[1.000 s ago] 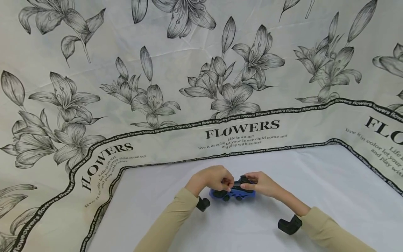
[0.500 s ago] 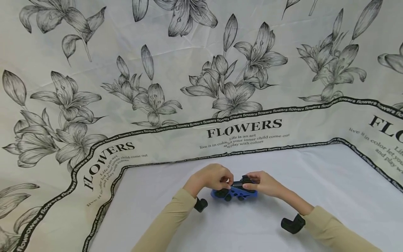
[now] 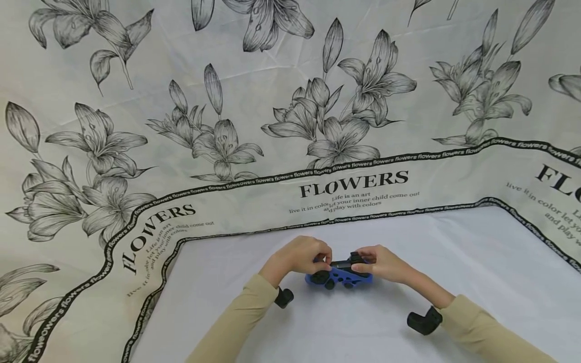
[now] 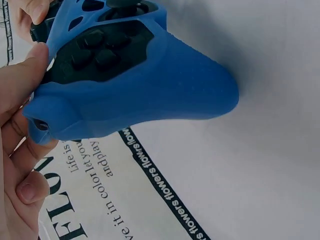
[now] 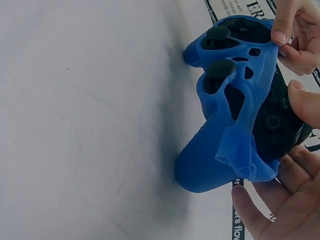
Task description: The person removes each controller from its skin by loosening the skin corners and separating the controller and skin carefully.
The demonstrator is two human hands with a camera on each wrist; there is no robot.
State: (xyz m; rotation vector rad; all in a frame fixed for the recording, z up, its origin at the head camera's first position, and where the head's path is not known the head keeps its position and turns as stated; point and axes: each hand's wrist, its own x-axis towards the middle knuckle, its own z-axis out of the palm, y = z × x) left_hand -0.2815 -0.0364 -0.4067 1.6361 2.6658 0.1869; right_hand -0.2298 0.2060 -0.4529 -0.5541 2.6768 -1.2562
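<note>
A black game controller (image 5: 275,122) sits partly inside a blue silicone cover (image 3: 340,278), low over the white cloth. The cover fits round the left grip and both thumbsticks. At the right end it is folded back, so the triangle and circle buttons show bare in the right wrist view. My left hand (image 3: 303,256) pinches the cover's upper edge near the left shoulder, thumb (image 4: 32,65) on top and fingers underneath. My right hand (image 3: 385,264) grips the controller's bare right side, its thumb (image 5: 304,104) on the black face and its fingers below.
White cloth (image 3: 363,327) covers the table. Behind stands a flower-print curtain (image 3: 227,111) with a lettered border. Black angular pieces, one (image 3: 424,320) at the right wrist and one (image 3: 284,298) at the left, stick out below the sleeves.
My left hand has slid slightly left along the cover's upper edge, and more of the black controller shows between the hands. My right hand keeps its grip. The head view has shifted a little.
</note>
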